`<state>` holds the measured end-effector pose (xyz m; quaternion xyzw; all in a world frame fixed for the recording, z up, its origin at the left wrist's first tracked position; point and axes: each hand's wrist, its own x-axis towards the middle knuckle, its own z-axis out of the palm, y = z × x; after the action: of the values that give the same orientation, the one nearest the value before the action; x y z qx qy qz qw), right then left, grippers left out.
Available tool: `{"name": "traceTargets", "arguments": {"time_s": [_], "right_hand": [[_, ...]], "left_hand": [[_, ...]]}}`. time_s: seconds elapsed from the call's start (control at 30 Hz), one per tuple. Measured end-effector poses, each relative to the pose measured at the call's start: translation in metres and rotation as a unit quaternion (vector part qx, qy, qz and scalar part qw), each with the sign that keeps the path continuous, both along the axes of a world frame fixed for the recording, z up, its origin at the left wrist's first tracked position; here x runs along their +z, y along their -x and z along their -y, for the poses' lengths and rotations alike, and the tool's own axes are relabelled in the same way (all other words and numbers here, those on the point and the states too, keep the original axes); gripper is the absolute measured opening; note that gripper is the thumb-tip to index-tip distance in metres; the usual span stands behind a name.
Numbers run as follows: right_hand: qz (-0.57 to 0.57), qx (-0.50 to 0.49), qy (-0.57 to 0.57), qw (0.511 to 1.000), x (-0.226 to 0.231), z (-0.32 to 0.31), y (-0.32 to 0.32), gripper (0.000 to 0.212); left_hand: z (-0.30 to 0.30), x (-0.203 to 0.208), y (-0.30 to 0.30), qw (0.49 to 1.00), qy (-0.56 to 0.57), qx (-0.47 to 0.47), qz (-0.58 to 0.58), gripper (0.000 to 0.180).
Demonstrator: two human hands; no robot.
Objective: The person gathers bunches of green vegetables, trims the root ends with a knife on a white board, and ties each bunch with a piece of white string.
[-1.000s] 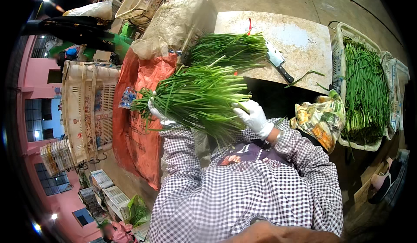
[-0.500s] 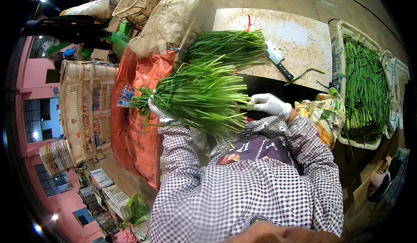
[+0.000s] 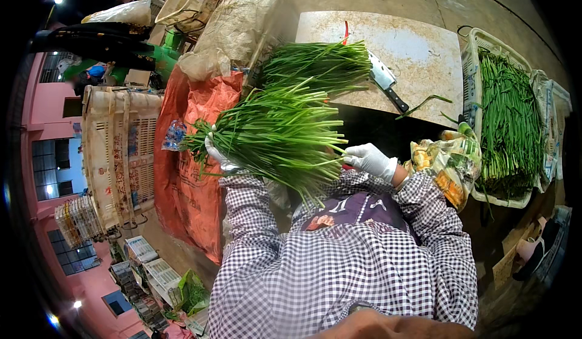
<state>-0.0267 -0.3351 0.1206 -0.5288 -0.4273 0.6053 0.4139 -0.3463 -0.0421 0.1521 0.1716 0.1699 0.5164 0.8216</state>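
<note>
A large loose bunch of garlic chives [image 3: 279,130] is held over my lap, leaf tips to the left and pale stem ends fanned to the right. My left hand [image 3: 219,152], in a white glove, is closed round its leafy end; leaves cover part of the fingers. At the stem ends my right hand [image 3: 371,160], also gloved in white, has its fingers pinched together on the chives. Just beyond lies a second pile of chives [image 3: 318,66] on the board [image 3: 418,54]. A cleaver [image 3: 386,81] with a black handle rests beside that pile.
On the right stands a white plastic crate [image 3: 470,84] packed with chives, with a patterned plastic bag [image 3: 445,160] by it. An orange-red sack [image 3: 188,199] drapes at my left, near a pale woven sack [image 3: 242,30]. Stacked crates [image 3: 121,157] stand farther left.
My right hand has moved slightly down and to the left along the stem ends. My left hand and the bunch stay nearly in place.
</note>
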Motion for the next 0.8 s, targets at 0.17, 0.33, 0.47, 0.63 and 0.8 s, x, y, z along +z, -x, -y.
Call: {"name": "traceTargets", "arguments": {"time_s": [0.17,0.33,0.47,0.63,0.8], "right_hand": [[0.054,0.004,-0.041,0.998,-0.026,0.014,-0.028,0.016],[0.571,-0.002,-0.037,0.82,-0.053,0.041,-0.051,0.028],[0.27,-0.085,-0.156,0.946,-0.03,-0.005,-0.004,0.027],[-0.366,-0.099,0.068,0.923,-0.038,-0.034,0.046,0.036],[-0.264,-0.034,-0.099,0.959,-0.026,-0.017,0.064,0.045]], "left_hand": [[-0.003,-0.015,0.014,1.0,0.01,0.002,0.029,0.037],[0.005,-0.001,0.004,0.999,0.006,-0.025,0.021,0.033],[0.003,-0.006,0.002,0.992,-0.017,-0.092,0.089,0.031],[-0.009,-0.022,0.007,0.989,-0.027,-0.094,0.115,0.042],[-0.056,-0.101,0.128,0.875,0.172,-0.182,0.415,0.053]]}}
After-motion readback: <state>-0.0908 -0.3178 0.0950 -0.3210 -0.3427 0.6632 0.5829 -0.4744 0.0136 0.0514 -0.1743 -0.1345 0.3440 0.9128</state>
